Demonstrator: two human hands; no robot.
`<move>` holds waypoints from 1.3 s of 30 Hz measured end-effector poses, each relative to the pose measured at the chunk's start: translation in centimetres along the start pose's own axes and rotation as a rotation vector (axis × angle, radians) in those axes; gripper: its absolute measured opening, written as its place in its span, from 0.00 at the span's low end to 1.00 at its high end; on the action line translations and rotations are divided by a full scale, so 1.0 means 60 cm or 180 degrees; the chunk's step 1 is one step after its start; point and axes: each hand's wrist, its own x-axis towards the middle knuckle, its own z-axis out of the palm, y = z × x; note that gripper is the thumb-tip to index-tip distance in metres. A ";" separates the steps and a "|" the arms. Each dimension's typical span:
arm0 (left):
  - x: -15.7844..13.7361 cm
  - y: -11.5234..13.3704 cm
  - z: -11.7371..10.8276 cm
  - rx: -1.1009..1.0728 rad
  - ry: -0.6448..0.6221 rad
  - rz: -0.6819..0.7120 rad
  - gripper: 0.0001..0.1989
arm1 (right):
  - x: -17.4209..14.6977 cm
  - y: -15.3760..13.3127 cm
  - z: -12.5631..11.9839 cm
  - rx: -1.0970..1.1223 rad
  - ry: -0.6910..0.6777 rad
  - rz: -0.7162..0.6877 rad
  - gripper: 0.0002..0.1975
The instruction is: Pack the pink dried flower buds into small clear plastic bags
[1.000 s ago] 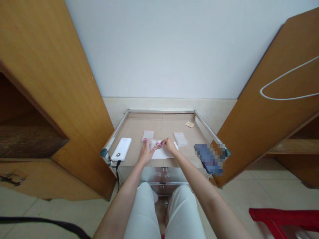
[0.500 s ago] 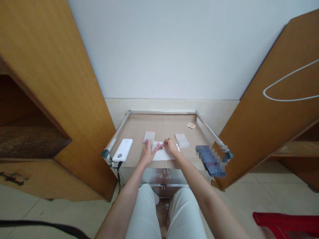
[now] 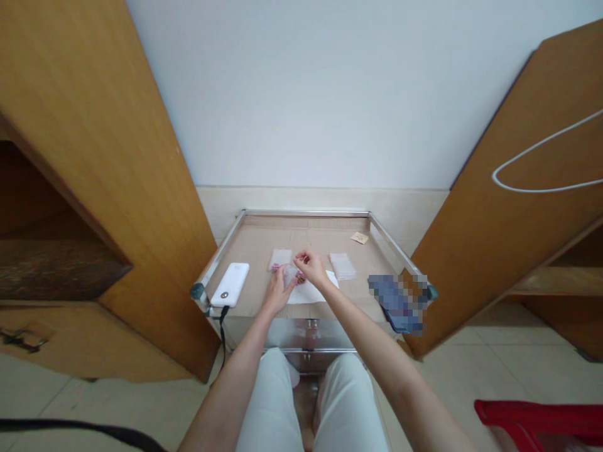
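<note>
My left hand (image 3: 279, 290) is closed on a small clear plastic bag (image 3: 289, 274), thumb toward me. Beside its fingertips lies a small cluster of pink and brown pieces (image 3: 300, 277), too small to name. Just above that cluster, my right hand (image 3: 311, 265) has its thumb and fingertips pinched together; what they hold, if anything, cannot be made out. Under both hands a white sheet of paper (image 3: 311, 294) lies on the small table (image 3: 301, 232). More clear bags with a pink edge (image 3: 281, 257) lie just beyond my left hand.
A stack of clear bags (image 3: 343, 266) lies right of the paper. A white power bank (image 3: 230, 284) with a black cable is at the left, a small tan card (image 3: 360, 238) at the back right, a blurred dark blue item (image 3: 398, 304) at the right edge. A metal rail (image 3: 306, 213) borders the table.
My right hand has moved left and up, from the paper's right side to above the pink and brown pieces near my left hand. The left hand stays nearly in place.
</note>
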 end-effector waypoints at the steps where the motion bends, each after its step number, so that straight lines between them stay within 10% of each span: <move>1: 0.000 -0.001 0.000 -0.0002 -0.0001 0.0026 0.27 | -0.002 -0.004 0.003 -0.0103 -0.0128 -0.0035 0.05; 13: -0.001 0.000 0.000 0.0013 -0.0008 0.0158 0.25 | -0.013 -0.021 0.000 -0.0784 -0.0859 0.0035 0.11; 20: 0.000 0.000 -0.001 0.0063 -0.0039 0.0027 0.26 | -0.007 0.016 -0.009 -0.0882 -0.0383 0.0296 0.12; 28: 0.000 0.006 -0.006 0.0049 -0.0073 0.0001 0.25 | -0.026 0.064 -0.013 -0.1443 -0.1053 0.0522 0.13; 39: -0.001 0.006 -0.006 0.0043 -0.0049 -0.0002 0.25 | -0.022 0.078 -0.010 -0.1801 -0.0916 0.0413 0.12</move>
